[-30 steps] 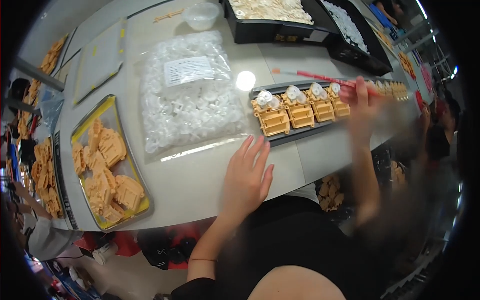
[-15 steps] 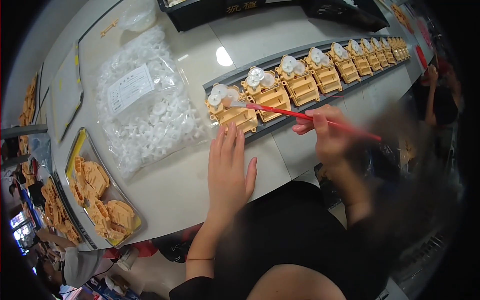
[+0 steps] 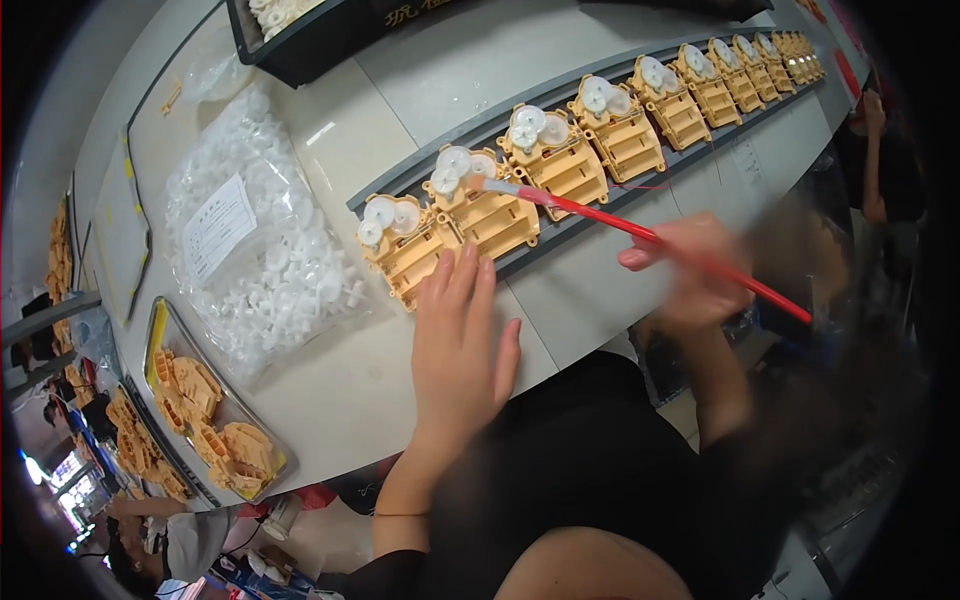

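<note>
One red brush [image 3: 600, 217] slants over a row of tan housings [image 3: 570, 175], its bristle end at the white gears [image 3: 453, 165] of the second housing from the left; whether it touches them cannot be told. The person's right hand [image 3: 700, 282], somewhat blurred, grasps the handle. Their left hand [image 3: 455, 345] lies uncurled, fingers extended, fingertips at the near edges of the first two housings. A dark grey rail [image 3: 570, 232] carries the row. Further left lie a clear bag of white parts [image 3: 300, 285] and a tray [image 3: 159, 330] holding more tan pieces [image 3: 190, 388]. Beyond stands a black bin [image 3: 310, 48].
</note>
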The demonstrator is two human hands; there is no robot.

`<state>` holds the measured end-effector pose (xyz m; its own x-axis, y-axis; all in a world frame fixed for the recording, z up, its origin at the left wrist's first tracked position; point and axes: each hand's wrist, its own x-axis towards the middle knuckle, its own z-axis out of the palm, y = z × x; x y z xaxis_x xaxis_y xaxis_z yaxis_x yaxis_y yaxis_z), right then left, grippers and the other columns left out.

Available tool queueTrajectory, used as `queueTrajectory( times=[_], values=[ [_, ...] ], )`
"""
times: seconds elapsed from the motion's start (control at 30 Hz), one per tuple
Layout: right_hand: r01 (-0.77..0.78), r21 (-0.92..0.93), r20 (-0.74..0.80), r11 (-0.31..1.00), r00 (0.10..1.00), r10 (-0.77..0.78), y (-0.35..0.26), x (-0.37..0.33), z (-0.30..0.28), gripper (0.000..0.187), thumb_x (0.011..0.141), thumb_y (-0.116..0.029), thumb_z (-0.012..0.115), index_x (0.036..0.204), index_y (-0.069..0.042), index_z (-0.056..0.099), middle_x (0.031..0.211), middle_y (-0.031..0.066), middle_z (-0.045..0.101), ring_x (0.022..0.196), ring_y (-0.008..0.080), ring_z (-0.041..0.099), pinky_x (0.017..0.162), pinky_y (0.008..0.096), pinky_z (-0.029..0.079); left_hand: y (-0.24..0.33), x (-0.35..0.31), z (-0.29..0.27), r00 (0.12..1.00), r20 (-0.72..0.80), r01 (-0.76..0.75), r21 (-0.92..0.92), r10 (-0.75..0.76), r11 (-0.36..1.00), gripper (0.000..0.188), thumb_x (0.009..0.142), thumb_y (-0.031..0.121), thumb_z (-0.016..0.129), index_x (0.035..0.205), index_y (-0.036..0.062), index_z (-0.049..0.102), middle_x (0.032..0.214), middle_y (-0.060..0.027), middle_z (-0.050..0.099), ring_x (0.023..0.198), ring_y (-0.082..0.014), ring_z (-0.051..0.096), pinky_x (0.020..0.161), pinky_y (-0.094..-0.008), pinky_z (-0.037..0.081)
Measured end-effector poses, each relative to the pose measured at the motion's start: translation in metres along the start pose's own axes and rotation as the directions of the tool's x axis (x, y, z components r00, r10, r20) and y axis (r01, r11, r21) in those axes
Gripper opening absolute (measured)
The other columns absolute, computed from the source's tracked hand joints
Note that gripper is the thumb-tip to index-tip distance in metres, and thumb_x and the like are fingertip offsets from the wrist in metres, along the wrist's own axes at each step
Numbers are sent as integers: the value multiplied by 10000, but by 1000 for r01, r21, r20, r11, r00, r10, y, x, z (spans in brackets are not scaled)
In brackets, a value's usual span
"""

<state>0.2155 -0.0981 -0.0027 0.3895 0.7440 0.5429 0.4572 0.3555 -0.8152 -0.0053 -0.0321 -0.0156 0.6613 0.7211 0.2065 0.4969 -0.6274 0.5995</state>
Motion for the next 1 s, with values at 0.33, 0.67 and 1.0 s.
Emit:
queueTrajectory(
  times=[0.33, 0.67, 1.0],
  values=[
    [32, -18, 135, 999, 990, -30, 8, 19, -9, 83, 852, -16, 676, 925, 15, 651, 803, 105, 702, 636, 191, 660, 589, 267, 515, 7, 30, 18, 993, 101, -56, 24, 54, 998, 604, 810, 77, 654, 1365, -33, 442, 1386, -187, 459, 1307, -378, 415, 1080, -480, 329],
    [74, -22, 317, 997, 946, -63, 8, 30, -15, 198, 797, -22, 711, 976, -13, 626, 812, 116, 701, 695, 234, 686, 559, 278, 520, 13, 36, 17, 991, 117, -79, 125, 64, 989, 593, 785, 79, 671, 1324, -58, 466, 1338, -192, 496, 1262, -372, 453, 1039, -441, 386],
    [125, -283, 183, 951, 980, -74, 4, 27, -61, 168, 809, -109, 730, 951, -61, 653, 796, 70, 718, 708, 202, 686, 612, 273, 541, 31, 60, 29, 990, 97, -111, 117, 99, 987, 550, 810, 101, 662, 1306, -60, 485, 1346, -199, 487, 1274, -370, 446, 1039, -431, 392]
  ],
)
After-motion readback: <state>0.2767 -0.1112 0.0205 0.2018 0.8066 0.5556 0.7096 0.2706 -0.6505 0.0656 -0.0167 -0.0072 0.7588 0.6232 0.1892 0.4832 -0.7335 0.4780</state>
